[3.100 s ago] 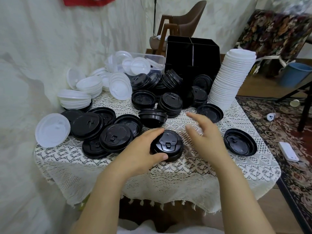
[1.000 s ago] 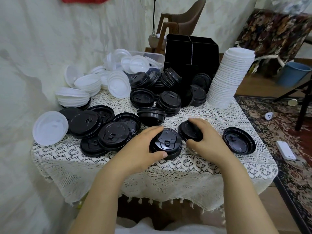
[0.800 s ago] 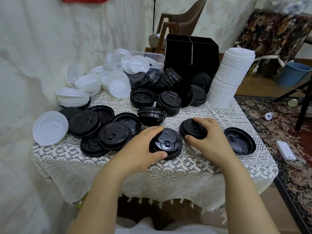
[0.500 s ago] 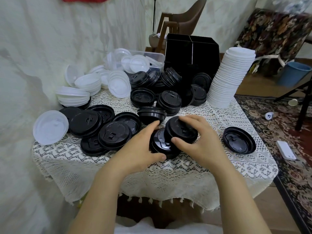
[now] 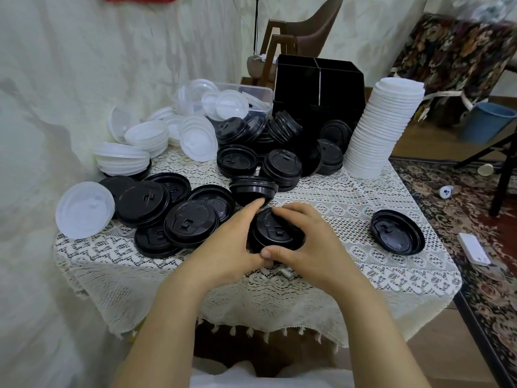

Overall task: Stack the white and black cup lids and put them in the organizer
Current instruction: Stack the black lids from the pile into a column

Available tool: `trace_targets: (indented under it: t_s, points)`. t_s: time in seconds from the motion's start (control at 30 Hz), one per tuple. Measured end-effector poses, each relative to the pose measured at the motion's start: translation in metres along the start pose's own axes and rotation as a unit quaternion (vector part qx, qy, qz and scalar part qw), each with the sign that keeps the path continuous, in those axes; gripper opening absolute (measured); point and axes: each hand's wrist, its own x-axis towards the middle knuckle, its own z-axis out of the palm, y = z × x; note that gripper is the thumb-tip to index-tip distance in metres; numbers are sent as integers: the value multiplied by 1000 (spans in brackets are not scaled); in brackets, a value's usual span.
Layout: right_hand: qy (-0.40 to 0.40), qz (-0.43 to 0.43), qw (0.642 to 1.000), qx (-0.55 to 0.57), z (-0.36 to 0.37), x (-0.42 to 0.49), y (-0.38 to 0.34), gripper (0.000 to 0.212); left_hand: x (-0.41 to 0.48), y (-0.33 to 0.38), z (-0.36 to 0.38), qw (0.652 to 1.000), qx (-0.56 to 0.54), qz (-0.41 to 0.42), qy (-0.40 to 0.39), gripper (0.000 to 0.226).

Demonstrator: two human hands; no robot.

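A white lace-covered table [image 5: 349,208] carries the black partitioned plastic organizer [image 5: 319,88] at its far edge (tall stack of white plastic lids [image 5: 383,127] just beside it). Near the front, left hand [image 5: 226,245] and right hand [image 5: 310,247] both curl around a short stack of black plastic cup lids [image 5: 275,231].

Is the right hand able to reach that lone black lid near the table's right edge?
Probably yes: only bare tablecloth lies between the right hand and the lone lid, though its fingers grip the stack.
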Motion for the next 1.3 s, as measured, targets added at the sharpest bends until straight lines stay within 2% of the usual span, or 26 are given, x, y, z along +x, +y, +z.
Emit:
trace_targets:
  t_s: [0.23,0.7,0.77,0.83,0.93,1.0,1.17,1.3]
  points:
    - [-19,18,1000,2,-1,0,2,82,-2,4,-2,998,51,22,-3,89]
    - [-54,66,996,10,-8,0,-7,85,-3,10,1,998,51,38,9,89]
    - [-39,61,997,10,-12,-3,-8,83,-3,11,1,998,47,34,12,88]
    - [21,67,996,-58,-17,-3,-3,77,-3,11,1,998,50,29,13,89]
    - [156,126,946,-254,-31,-1,14,63,-3,11,1,999,47,19,7,88]
    - [196,199,923,-265,-40,-2,25,64,-3,10,1,999,45,17,4,88]
    - [148,340,896,-244,-48,-4,45,72,-3,10,0,999,44,13,2,88]
    - [151,331,898,-248,-49,-3,47,67,-3,11,1,999,42,14,0,88]
